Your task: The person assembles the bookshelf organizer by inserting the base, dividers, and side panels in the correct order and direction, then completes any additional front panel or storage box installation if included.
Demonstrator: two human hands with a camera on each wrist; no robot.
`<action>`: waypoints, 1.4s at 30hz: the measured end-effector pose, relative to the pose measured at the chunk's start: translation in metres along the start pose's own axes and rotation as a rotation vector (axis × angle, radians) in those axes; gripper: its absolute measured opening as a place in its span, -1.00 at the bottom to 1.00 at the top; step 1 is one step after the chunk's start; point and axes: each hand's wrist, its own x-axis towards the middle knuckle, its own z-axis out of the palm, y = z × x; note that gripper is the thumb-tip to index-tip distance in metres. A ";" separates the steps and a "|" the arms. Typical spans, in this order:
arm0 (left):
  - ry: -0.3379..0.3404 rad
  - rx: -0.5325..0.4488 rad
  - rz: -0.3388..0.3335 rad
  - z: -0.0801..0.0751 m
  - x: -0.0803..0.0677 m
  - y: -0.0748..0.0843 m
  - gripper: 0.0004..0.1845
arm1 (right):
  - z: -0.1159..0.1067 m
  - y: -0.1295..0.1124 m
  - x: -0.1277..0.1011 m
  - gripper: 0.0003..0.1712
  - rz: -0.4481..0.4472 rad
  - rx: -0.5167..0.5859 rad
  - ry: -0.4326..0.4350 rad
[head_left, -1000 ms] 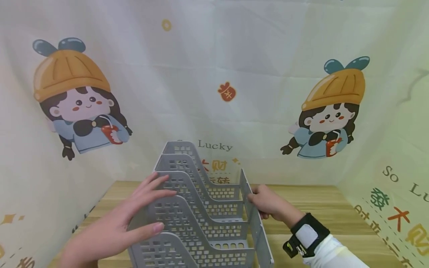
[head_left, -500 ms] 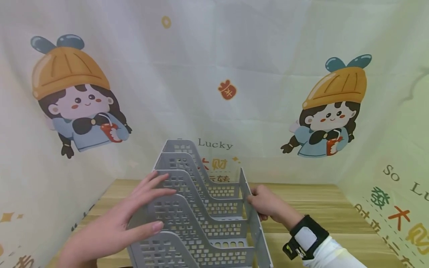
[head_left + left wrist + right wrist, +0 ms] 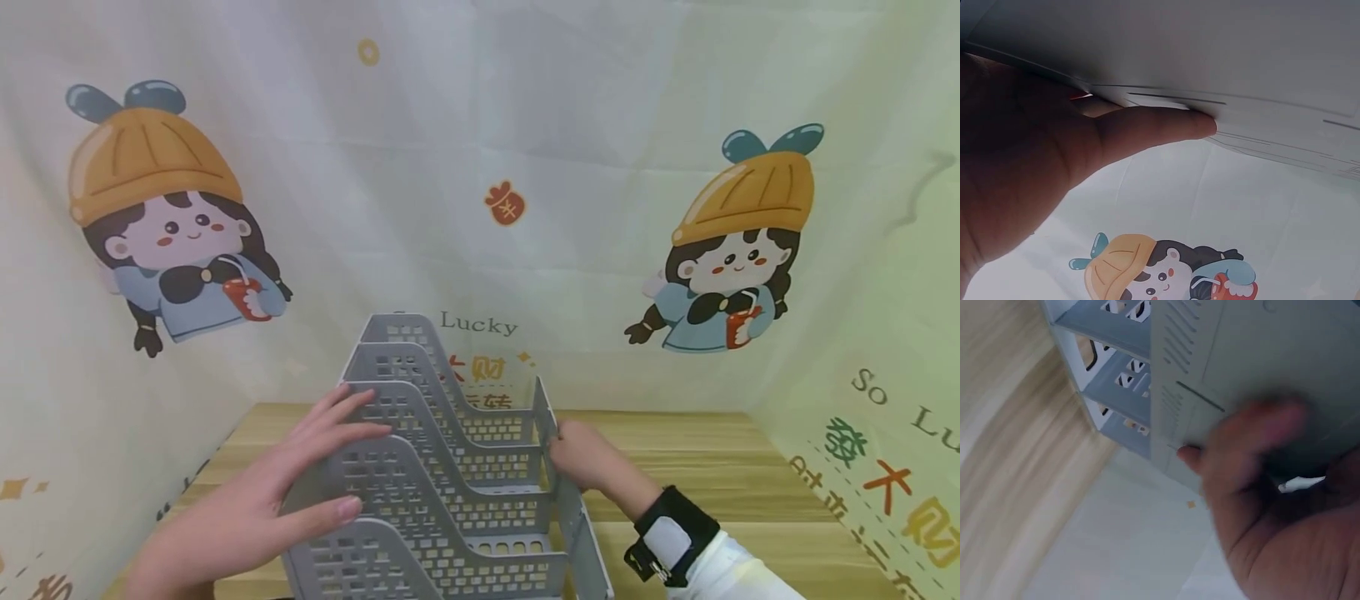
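We brace the grey file rack (image 3: 450, 467) on the table (image 3: 697, 450): left hand (image 3: 262, 500) flat, fingers straight, on its left wall; right hand (image 3: 588, 457) curled, clamped on the right panel, steadying it.

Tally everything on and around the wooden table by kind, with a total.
Grey file rack: 1
Hands on the rack: 2, the left hand flat against its left side and the right hand gripping its right panel
Wrist strap: 1
Wooden table: 1
Cartoon backdrop cloth: 1
Total: 6
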 end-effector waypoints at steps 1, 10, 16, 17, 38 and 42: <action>0.000 0.002 0.002 0.000 0.000 0.000 -0.36 | 0.001 -0.002 0.000 -0.33 -0.003 -0.041 0.010; -0.003 -0.009 0.002 0.001 0.001 -0.002 -0.37 | 0.012 -0.014 0.007 -0.03 -0.034 -0.184 0.048; 0.000 -0.001 0.002 0.002 -0.001 -0.001 -0.37 | 0.015 -0.008 0.010 -0.13 -0.038 -0.206 0.058; 0.001 -0.002 0.003 0.002 -0.002 -0.001 -0.37 | 0.015 -0.008 0.010 -0.18 -0.038 -0.214 0.058; -0.004 -0.057 0.030 -0.001 0.000 0.000 -0.38 | 0.047 0.021 0.005 0.10 0.009 -0.185 0.102; -0.001 -0.049 0.039 0.001 0.000 -0.002 -0.37 | 0.056 0.033 0.005 0.15 0.037 -0.207 0.100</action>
